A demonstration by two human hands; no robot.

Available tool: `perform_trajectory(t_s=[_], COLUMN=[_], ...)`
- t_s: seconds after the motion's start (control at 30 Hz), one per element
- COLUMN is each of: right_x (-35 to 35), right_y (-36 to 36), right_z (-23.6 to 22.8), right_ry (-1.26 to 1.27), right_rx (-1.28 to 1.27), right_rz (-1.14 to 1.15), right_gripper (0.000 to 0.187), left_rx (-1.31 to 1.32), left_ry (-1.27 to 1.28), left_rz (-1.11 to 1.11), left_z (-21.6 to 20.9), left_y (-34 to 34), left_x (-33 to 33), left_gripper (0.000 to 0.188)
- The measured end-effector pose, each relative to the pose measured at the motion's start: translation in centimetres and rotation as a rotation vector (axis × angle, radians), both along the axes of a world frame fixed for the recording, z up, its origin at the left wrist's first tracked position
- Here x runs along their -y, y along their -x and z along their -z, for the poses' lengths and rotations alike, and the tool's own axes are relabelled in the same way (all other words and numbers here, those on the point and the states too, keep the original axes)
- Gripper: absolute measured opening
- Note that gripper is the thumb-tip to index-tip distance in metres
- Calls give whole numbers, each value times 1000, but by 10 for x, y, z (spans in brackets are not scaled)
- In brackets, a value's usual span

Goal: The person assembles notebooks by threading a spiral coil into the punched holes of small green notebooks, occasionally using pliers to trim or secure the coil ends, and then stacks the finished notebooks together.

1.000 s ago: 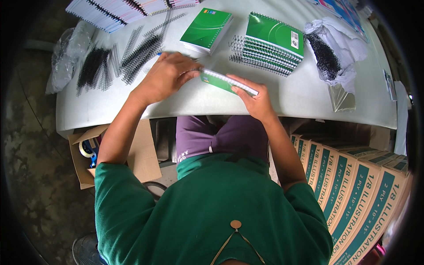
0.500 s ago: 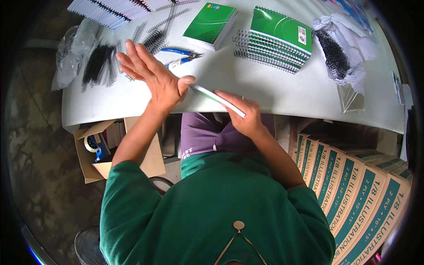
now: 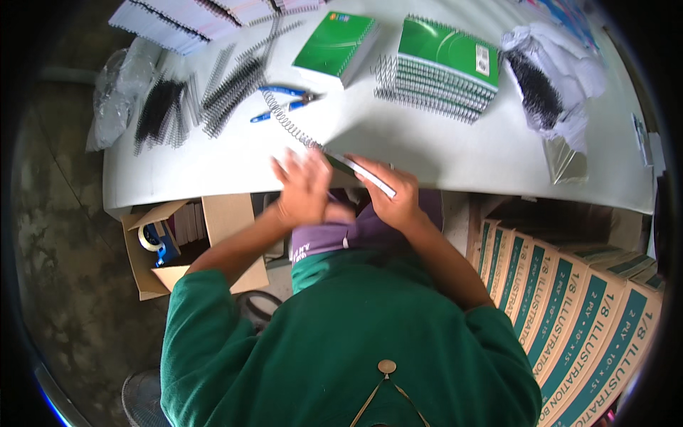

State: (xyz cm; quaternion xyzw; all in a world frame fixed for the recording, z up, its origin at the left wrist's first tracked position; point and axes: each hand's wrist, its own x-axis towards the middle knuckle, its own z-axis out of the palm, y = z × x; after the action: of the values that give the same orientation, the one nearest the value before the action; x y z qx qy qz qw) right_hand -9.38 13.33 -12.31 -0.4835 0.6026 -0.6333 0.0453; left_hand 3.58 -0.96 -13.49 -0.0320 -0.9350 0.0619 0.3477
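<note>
My right hand (image 3: 400, 196) grips a thin notebook (image 3: 370, 178), held edge-on over the table's front edge. From the notebook's far left end a loose spiral coil (image 3: 288, 127) runs out in a curve towards the pliers. My left hand (image 3: 306, 188) is beside the notebook's left end, blurred by motion, its fingers apart and nothing seen in them. Blue-handled pliers (image 3: 286, 91) lie open on the table beyond it. Past them sits a thick green-covered pile of sheets (image 3: 334, 43). A stack of spiral-bound green notebooks (image 3: 445, 53) stands to its right.
Dark spiral coils (image 3: 162, 114) lie in bunches on the white table (image 3: 178, 174), beside a clear plastic bag (image 3: 117, 92). More coils spill from a white wrapper (image 3: 580, 67) at right. Below are an open carton (image 3: 231, 220) with a tape dispenser (image 3: 165, 245) and printed cartons (image 3: 569, 306).
My left hand has swung down and right, towards my lap. A coil now stretches out from the notebook's end. My right hand stays nearly in place with the notebook.
</note>
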Motion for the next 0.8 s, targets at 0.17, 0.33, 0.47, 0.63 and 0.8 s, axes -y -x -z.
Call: perform_trajectory(t_s=[0.17,0.33,0.47,0.63,0.8], right_x=[6,5,8,-2,0], right_y=[-6,-1,-6,4,15], right_z=[-2,-4,0,-3,-7], right_ry=[-12,-29,7,-45,-65], right_rx=[-78,8,33,153,221], right_rz=[-38,-24,-17,-50,-78], right_gripper=[37,37,37,30,30], left_rx=[0,-82,-81,99,373], left_ry=[-282,9,-201,-109,-184], left_rz=[-171,-47,-236,-105,-23], left_z=[28,-13,-43,-5,-107], left_y=[21,17,40,-3,37], left_x=[25,14,31,-8,24], left_gripper=[109,109,112,79,32])
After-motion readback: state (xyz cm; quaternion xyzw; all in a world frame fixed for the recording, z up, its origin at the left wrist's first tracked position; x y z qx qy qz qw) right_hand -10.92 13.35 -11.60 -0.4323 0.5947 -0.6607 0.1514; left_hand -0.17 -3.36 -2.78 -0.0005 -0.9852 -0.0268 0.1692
